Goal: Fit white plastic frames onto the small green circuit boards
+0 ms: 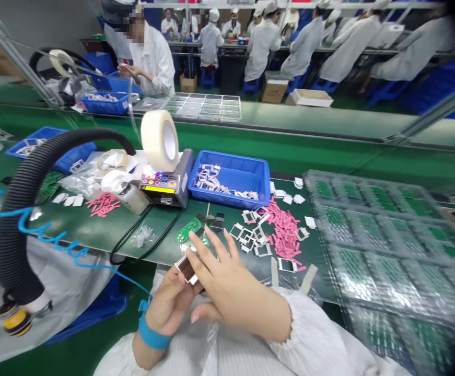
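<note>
My left hand point(172, 300), with a blue wrist strap point(153, 331) on it, is closed around a small white-framed display point(187, 268) just over the table's front edge. Above and beside that display is my right hand point(231, 277), fingers stretched out and apart; whether a fingertip touches the frame I cannot tell. Beyond the fingers lies a green circuit board point(189, 228), partly hidden by them. Small dark screens point(218, 219) lie beside the board. Loose white frames point(251, 237) and a heap of pink strips point(284, 232) are spread to the right.
Behind the work stand a blue bin point(231, 177) of white frames and a grey device point(168, 188) topped by a tape roll point(160, 138). Clear trays of circuit boards point(376, 245) fill the right. A black hose point(11, 219) arches at left. A co-worker point(152, 57) sits across.
</note>
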Demonstrator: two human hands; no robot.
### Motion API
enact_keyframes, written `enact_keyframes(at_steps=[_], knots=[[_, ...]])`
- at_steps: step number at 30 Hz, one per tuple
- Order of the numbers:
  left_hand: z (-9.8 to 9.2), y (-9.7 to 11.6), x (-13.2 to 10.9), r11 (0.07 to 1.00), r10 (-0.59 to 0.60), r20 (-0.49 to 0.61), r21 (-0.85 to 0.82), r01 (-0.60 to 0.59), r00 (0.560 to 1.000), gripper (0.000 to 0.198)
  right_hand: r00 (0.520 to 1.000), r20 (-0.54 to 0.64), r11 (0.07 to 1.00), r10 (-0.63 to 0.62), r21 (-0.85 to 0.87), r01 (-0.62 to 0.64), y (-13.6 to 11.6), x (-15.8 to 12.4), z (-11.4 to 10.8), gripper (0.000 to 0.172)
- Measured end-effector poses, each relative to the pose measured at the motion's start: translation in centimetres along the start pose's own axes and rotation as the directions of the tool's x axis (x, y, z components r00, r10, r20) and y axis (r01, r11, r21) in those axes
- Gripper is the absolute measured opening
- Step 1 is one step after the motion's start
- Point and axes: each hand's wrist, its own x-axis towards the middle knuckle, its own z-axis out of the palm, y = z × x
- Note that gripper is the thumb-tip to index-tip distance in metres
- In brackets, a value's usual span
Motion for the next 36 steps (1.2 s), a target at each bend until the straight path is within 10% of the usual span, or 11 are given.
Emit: enact_keyframes(at_steps=[4,7,12,17,26,31,33,36], knots=[[-0.7,-0.8,0.8,0.993,-0.104,0.043,-0.058,0.106,0.994,0.032,1.0,0.015,0.993,0.013,0.113,-0.014,2.2,-1.5,-0.4,0.082],[-1.1,-0.8,0.9,0.988,-0.128,0.054,-0.084,0.132,0.99,0.037,0.948,-0.098,0.941,0.301,0.192,-0.279,6.4,-3.2,-1.2,0.056],[-1.5,-0.5,0.3,0.981,-0.17,0.046,-0.082,0.173,0.984,0.04,0.499,-0.133,0.507,0.856,0.031,-0.861,16.8,-5.9,-2.1,0.034],[-1.1,-0.4,-0.1,0.982,-0.184,0.004,-0.035,0.184,0.983,0.041,0.369,-0.047,0.365,0.928,-0.072,-0.928,24.2,-6.6,-0.3,0.031],[-1.2,0.9,-0.1,0.991,-0.122,-0.01,0.051,0.122,0.993,0.041,0.441,-0.054,0.437,0.896,-0.077,-0.896,24.4,-5.9,-1.1,0.023],[-0.4,1.5,0.4,0.978,-0.144,0.086,0.167,0.128,0.986,0.045,0.701,-0.123,0.711,0.703,0.09,-0.697,14.6,-4.8,-4.4,0.032],[0.6,1.4,0.5,0.97,-0.159,0.177,0.209,0.121,0.971,0.043,0.903,-0.128,0.9,0.41,0.221,-0.377,10.0,-3.7,-4.5,0.031],[1.8,1.2,0.2,0.966,-0.148,0.284,0.245,0.078,0.947,0.039,0.979,-0.185,0.943,0.085,0.331,-0.019,5.0,-2.1,-3.5,0.03]])
